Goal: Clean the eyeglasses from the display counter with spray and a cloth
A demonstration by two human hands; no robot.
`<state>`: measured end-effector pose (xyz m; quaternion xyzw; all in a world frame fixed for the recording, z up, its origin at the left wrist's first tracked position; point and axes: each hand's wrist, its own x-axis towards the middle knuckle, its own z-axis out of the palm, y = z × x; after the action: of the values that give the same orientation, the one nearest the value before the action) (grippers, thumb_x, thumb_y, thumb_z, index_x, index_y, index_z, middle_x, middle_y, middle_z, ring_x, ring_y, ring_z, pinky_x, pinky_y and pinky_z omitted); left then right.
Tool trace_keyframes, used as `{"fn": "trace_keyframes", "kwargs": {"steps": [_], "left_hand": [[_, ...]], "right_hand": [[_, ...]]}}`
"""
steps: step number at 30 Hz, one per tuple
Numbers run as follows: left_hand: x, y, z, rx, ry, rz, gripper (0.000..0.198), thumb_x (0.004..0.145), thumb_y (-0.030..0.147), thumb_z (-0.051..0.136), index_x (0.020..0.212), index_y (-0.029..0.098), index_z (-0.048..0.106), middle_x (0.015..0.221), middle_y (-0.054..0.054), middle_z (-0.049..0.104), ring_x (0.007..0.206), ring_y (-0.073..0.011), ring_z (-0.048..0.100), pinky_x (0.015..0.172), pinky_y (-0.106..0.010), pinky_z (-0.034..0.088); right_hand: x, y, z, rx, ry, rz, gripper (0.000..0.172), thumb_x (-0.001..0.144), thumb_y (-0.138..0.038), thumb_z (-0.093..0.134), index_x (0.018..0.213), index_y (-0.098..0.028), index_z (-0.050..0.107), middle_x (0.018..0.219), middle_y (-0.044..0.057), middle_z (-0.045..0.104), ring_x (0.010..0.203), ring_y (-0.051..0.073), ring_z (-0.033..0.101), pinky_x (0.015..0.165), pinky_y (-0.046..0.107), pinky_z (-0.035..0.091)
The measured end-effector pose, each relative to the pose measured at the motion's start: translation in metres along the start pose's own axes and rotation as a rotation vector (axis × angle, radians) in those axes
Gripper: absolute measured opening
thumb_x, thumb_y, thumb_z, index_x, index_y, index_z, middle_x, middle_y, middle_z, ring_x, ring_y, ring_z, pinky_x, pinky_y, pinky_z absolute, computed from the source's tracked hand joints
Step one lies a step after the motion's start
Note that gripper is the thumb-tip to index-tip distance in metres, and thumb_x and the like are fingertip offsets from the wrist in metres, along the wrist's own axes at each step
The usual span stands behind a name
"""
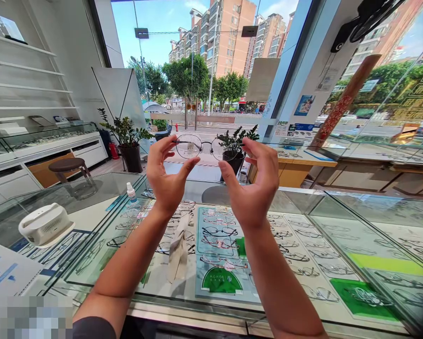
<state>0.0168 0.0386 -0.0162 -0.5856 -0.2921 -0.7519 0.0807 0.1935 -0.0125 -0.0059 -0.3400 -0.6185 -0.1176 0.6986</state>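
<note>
Thin-rimmed round eyeglasses (pixel 207 142) are held up in front of me, level, above a glass display counter. My left hand (pixel 169 174) grips them at the left end, fingertips near the hinge and thumb below the lens. At the other end, my right hand (pixel 252 181) has its fingers at the right hinge, with the thumb just under that lens. Beneath my hands, a crumpled beige cloth (pixel 179 252) lies on the counter. Beside it is a display tray with a green label (pixel 222 280) and several spectacle frames (pixel 220 231).
A small white spray bottle (pixel 131 192) and a white device (pixel 46 224) stand on the counter's left side. Beyond the counter are potted plants (pixel 129 153), a round stool (pixel 67 165) and a large window. More glasses lie on green material (pixel 365 296) at right.
</note>
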Motion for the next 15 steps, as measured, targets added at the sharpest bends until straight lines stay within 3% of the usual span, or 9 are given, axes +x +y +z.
{"fn": "trace_keyframes", "kwargs": {"steps": [6,15], "left_hand": [[-0.0038,-0.0001,-0.0010,0.088,0.092,0.113,0.063,0.088,0.056,0.087,0.139,0.028,0.065,0.135,-0.011,0.069,0.125,-0.0284,0.069,0.094,-0.042,0.061],[-0.0042,0.0065,-0.0041,0.118,0.117,0.079,0.064,0.084,0.056,0.090,0.136,0.026,0.068,0.131,-0.011,0.068,0.116,-0.0276,0.066,0.092,-0.042,0.058]], "right_hand": [[0.0003,0.0038,0.0028,0.029,-0.047,0.050,0.046,0.099,-0.047,0.072,0.143,-0.033,0.065,0.140,0.011,0.069,0.129,0.033,0.066,0.106,0.058,0.061],[-0.0007,0.0096,0.0047,0.101,-0.109,0.118,0.047,0.099,-0.046,0.074,0.143,-0.031,0.066,0.136,0.010,0.070,0.125,0.029,0.068,0.106,0.052,0.059]]}}
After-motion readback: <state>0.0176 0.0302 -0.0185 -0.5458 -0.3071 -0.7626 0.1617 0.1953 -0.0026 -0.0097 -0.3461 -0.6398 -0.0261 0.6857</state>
